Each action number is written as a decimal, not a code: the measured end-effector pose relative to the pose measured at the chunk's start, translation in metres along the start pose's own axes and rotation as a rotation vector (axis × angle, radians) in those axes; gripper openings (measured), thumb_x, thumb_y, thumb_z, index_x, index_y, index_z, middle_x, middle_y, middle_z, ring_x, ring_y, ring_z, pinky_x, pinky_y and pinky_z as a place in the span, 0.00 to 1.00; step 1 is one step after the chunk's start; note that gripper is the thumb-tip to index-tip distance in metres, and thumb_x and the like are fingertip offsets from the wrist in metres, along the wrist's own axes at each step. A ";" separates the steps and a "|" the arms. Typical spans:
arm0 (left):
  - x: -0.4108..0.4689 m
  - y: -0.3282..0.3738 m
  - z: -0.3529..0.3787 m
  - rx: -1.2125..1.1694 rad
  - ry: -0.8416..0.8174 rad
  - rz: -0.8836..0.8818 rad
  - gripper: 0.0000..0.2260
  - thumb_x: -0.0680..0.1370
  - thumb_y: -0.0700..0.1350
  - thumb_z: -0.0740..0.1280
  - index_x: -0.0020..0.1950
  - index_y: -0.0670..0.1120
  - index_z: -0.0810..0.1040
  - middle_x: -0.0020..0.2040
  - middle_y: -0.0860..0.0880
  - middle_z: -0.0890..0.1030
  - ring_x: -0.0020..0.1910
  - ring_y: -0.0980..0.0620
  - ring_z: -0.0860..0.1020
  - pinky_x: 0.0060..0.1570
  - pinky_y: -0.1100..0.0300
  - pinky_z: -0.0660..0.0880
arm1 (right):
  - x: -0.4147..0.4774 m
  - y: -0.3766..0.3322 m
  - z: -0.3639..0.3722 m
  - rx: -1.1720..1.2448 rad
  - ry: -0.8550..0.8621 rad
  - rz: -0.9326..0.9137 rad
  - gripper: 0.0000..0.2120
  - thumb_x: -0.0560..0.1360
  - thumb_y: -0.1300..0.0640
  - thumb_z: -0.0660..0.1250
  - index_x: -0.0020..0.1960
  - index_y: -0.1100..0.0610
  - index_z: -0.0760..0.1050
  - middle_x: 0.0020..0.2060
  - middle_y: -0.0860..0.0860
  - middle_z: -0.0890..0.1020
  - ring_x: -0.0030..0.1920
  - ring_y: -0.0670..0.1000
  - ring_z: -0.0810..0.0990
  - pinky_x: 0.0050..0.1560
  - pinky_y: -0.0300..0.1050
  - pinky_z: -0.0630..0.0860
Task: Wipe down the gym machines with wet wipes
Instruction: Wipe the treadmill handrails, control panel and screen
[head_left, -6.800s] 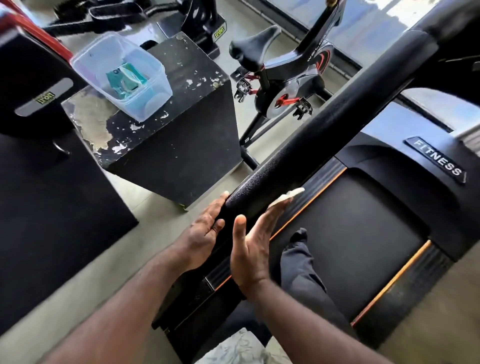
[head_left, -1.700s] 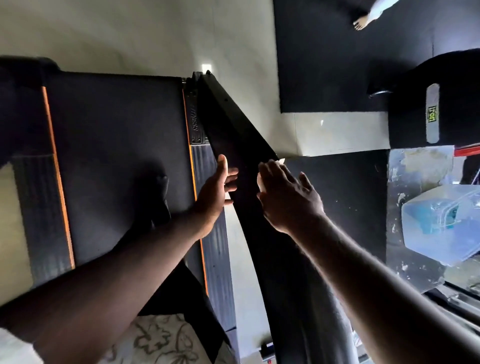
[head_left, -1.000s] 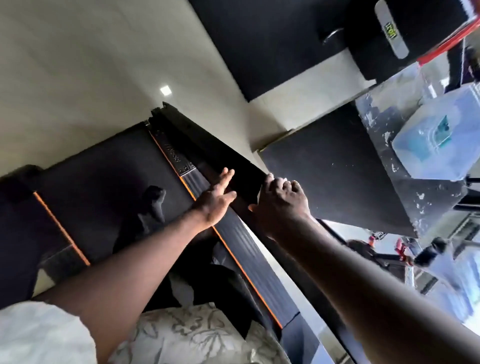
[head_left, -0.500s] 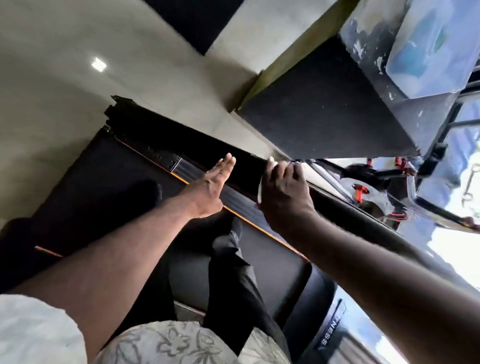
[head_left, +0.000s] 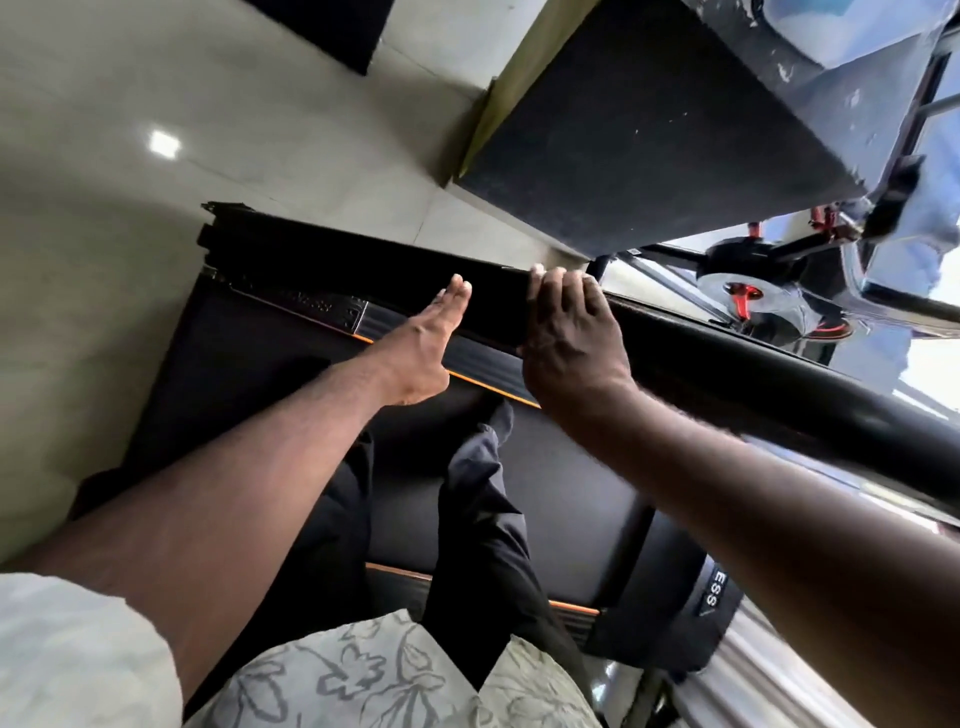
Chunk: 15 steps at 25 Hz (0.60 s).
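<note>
Where the right grip (head_left: 566, 338) sits: on the black padded bar (head_left: 753, 379), back of the hand up, fingers curled over the bar's far edge; it holds the bar
Wipe (head_left: 536, 268): only a pale sliver shows at the fingertips on the bar's far edge; the rest is hidden under the palm, so its shape cannot be told
Left grip (head_left: 426, 338): just beside the right one and apart from it; fingers straight and together, fingertips against the near face of the bar; it holds nothing
Bar: runs slantwise from upper left to the right edge, above the side strip of the treadmill (head_left: 571, 499)
Treadmill: black belt with an orange line along each edge; the person stands on it in dark trousers (head_left: 478, 519); letters "ESS" show on the cover at lower right
Box (head_left: 649, 130): black and scuffed, on the pale floor (head_left: 156, 234) beyond the bar; a clear tub (head_left: 831, 26) sits on its scuffed top, blurred, with something blue inside
Exercise bike (head_left: 753, 296): black with red parts, beyond the bar, next to the box
Shirt (head_left: 389, 675): pale, leaf-patterned, at the bottom edge
</note>
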<state>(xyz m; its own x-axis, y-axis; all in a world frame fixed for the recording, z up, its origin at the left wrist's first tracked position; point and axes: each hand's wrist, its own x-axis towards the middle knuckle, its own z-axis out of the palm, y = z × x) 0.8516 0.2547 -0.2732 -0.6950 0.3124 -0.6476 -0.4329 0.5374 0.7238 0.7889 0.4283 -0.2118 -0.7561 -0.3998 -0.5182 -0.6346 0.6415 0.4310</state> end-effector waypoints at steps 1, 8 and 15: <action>0.001 -0.002 0.001 0.004 0.003 -0.005 0.48 0.73 0.25 0.56 0.85 0.51 0.37 0.84 0.58 0.36 0.82 0.62 0.40 0.73 0.71 0.39 | 0.019 -0.017 0.002 0.000 -0.025 -0.017 0.37 0.82 0.50 0.60 0.81 0.69 0.52 0.75 0.65 0.66 0.74 0.64 0.66 0.80 0.57 0.58; -0.012 -0.003 0.000 0.017 -0.037 -0.061 0.50 0.71 0.25 0.57 0.86 0.53 0.41 0.84 0.60 0.38 0.81 0.64 0.44 0.72 0.74 0.50 | -0.043 0.040 -0.007 -0.055 0.074 -0.014 0.32 0.79 0.59 0.55 0.81 0.67 0.55 0.72 0.67 0.68 0.72 0.67 0.68 0.79 0.60 0.59; -0.013 0.014 -0.012 0.047 -0.004 -0.126 0.47 0.72 0.26 0.57 0.87 0.53 0.48 0.86 0.59 0.47 0.84 0.59 0.47 0.74 0.69 0.45 | -0.051 0.037 -0.003 0.088 0.054 0.047 0.43 0.81 0.39 0.59 0.81 0.70 0.52 0.74 0.68 0.64 0.76 0.68 0.62 0.82 0.61 0.51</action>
<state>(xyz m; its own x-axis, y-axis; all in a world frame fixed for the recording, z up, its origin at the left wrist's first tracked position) 0.8477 0.2488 -0.2512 -0.6349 0.2431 -0.7333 -0.4887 0.6088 0.6250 0.8033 0.4702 -0.1672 -0.7938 -0.4010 -0.4572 -0.5834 0.7143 0.3865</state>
